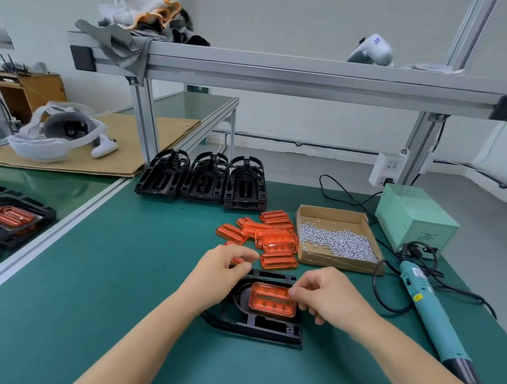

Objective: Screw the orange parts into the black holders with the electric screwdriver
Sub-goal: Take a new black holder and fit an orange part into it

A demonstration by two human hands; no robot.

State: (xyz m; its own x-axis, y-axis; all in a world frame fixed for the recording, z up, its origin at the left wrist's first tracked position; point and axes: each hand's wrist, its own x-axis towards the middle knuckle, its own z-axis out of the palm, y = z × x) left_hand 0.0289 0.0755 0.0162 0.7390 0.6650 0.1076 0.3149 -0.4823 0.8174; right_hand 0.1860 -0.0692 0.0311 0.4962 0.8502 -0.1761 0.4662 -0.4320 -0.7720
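Orange part [272,299] is sitting in the black holder [257,324] on the green worktop [110,272], right hand [326,295] pinching its three o'clock edge, left hand [218,273] gripping the holder's ten o'clock rim.

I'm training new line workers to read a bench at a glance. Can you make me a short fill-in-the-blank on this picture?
1. The orange part under both hands sits in a ____ holder.
2. The cardboard box holds loose ____.
3. The electric screwdriver lies to the person's ____ side, untouched.
4. ____ stacks of spare holders stand at the mat's far edge.

Missing words: black; screws; right; Three
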